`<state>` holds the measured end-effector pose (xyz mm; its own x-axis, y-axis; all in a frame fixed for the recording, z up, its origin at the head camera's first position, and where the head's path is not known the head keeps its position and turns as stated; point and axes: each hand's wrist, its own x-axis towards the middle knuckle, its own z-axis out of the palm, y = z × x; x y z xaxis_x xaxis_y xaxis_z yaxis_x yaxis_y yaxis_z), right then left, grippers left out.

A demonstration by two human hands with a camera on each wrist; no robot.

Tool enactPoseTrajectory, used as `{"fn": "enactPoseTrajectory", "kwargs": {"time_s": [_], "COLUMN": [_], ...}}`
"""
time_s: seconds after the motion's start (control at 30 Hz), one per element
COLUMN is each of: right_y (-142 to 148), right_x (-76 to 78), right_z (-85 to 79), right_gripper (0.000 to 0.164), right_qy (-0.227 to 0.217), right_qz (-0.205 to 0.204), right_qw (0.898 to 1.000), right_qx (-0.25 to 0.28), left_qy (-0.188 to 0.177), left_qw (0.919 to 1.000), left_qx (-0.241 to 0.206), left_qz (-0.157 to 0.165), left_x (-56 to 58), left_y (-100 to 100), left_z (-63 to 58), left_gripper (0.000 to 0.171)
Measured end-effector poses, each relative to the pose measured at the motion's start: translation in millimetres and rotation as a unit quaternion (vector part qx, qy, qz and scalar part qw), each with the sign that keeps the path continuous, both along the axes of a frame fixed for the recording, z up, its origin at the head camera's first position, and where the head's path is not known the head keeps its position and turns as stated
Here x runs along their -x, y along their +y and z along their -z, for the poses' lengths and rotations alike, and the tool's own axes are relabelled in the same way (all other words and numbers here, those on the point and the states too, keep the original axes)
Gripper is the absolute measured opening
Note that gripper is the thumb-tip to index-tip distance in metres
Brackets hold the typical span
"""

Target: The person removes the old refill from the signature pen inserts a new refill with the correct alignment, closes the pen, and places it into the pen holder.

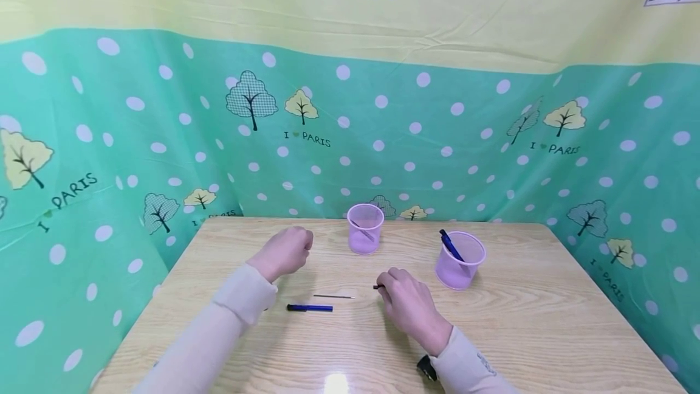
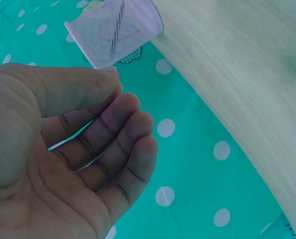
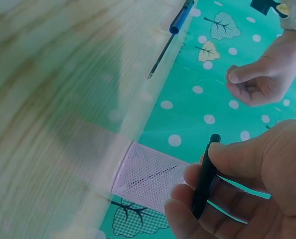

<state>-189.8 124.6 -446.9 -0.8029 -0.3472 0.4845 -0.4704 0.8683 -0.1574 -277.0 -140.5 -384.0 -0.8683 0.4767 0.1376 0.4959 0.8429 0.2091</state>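
My right hand [image 1: 407,301] pinches a short black pen section [image 3: 205,181] between thumb and fingers, above the table. To its left lie a thin pen refill [image 1: 333,297] and, closer to me, a blue pen barrel [image 1: 319,308] with a black clip end. My left hand [image 1: 285,252] hovers over the table beyond them. In the left wrist view its fingers [image 2: 130,144] curl loosely, the thumb lies near the index fingertip, and nothing is held.
A lilac mesh cup [image 1: 364,238] with a thin refill inside stands near the table's back edge. Another lilac cup [image 1: 456,272], right of my right hand, holds a blue pen [image 1: 451,245]. A polka-dot curtain [image 1: 350,132] hangs behind the wooden table [image 1: 547,321].
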Motion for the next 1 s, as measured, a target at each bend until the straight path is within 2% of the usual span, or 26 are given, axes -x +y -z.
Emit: {"fn": "enactPoseTrajectory", "kwargs": {"time_s": [0.2,0.37,0.5,0.7,1.0], "right_y": [1,2,2,2,2], "right_x": [0.0,0.1,0.1,0.1,1.1], "right_z": [-1.7,-1.8,-1.6,-0.3,-0.5], "right_gripper": [0.007,0.007,0.007,0.007,0.008], "right_qy": [0.000,-0.006,-0.006,-0.008,0.005], "right_qz": [0.003,0.004,0.005,0.007,0.005], "right_qw": [1.000,1.000,1.000,1.000,1.000], "right_qx": [-0.001,0.000,-0.002,-0.003,-0.002], "left_qy": [0.005,-0.006,-0.011,0.006,0.032], "left_qw": [0.9999,0.9999,0.9999,0.9998,0.9983], "left_qx": [0.007,0.008,0.003,0.006,-0.007], "left_qz": [0.009,0.008,0.010,0.019,0.047], "left_x": [5.3,7.6,10.3,14.4,15.8], "left_y": [3,11,18,31,53], "left_z": [-4.1,-7.5,-5.8,-0.9,2.5], "left_gripper": [0.011,0.009,0.010,0.006,0.013]}}
